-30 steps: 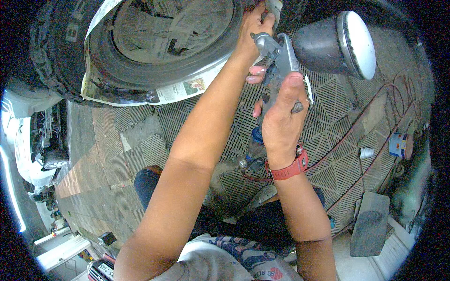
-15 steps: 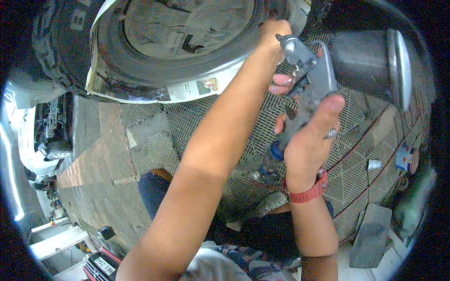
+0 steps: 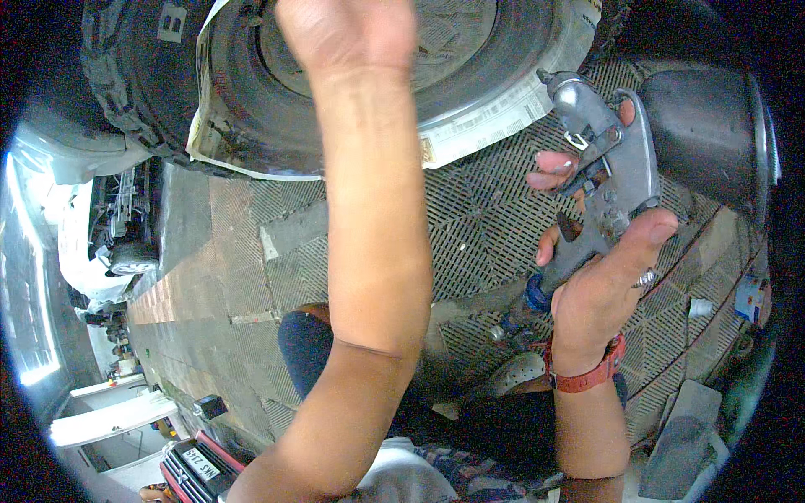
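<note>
My right hand, with a red watch and a ring, is closed around the handle of a grey metal spray gun. A dark cup with a shiny edge sits right beside the gun and seems joined to it. A blue fitting is at the handle's lower end. My left hand is over the wheel rim, blurred by motion; its fingers are hidden or cut off by the top edge. Newspaper lines the edge between rim and tyre.
Patterned slotted matting covers the ground, with thin hoses across it at right. A white cap, a small can and a grey flat piece lie at right. A white car stands far left.
My left hand has swung left, from beside the spray gun to over the wheel. My right hand with the gun has shifted a little right, and the whole view has shifted too.
</note>
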### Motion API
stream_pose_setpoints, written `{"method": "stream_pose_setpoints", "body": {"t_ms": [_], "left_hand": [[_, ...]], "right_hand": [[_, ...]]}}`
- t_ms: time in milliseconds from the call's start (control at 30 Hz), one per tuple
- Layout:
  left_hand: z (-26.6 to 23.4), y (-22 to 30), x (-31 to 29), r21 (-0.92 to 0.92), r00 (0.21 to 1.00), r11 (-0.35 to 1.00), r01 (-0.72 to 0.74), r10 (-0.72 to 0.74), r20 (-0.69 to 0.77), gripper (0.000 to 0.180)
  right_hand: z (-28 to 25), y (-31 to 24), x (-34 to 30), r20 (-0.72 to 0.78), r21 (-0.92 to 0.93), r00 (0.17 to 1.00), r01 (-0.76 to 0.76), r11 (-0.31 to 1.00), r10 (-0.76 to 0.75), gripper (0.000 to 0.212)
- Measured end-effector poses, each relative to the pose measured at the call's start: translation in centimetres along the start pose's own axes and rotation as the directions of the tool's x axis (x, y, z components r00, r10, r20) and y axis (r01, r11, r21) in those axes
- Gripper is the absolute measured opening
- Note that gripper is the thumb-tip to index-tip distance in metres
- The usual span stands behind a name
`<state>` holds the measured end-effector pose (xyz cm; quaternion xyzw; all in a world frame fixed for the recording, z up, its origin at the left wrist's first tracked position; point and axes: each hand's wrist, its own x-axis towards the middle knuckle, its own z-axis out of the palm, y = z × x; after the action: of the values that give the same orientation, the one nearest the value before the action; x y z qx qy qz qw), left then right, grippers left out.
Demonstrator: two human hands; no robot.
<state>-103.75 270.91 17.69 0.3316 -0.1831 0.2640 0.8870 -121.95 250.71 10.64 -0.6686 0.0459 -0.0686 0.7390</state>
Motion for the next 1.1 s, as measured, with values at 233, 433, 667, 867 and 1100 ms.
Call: {"method": "stream_pose_setpoints", "body": {"t_ms": [233,433,667,867,1100], "left_hand": [[-7.3,3.5,-0.5,-0.037,0.984,0.998,-0.046,0.039,-0.171,0.022],[-5.8,1.4,-0.1,-0.098,0.952,0.995,0.013,-0.042,-0.305,0.017],[-8.0,-1.6,3.6,-0.284,0.981,0.944,0.168,-0.188,-0.044,0.012],[-4.9,-7.8,3.5,-0.216,0.951,0.939,0.269,-0.294,-0.094,0.014],[-4.1,-13.1,1.6,-0.031,0.911,0.934,0.356,-0.354,-0.212,0.022]], "right_hand": [[1.0,-0.4,0.0,0.051,0.07,0.999,-0.009,0.997,0.006,0.099],[1.1,-1.0,0.1,0.06,0.056,0.998,0.023,0.998,-0.026,0.089],[0.7,-1.9,0.1,0.044,0.125,0.998,0.045,0.991,-0.051,0.078],[-0.3,-1.3,0.4,-0.001,0.039,1.0,0.02,0.999,-0.02,0.089],[-0.2,-2.2,0.5,-0.02,0.062,1.0,0.01,0.998,-0.009,0.081]]}}
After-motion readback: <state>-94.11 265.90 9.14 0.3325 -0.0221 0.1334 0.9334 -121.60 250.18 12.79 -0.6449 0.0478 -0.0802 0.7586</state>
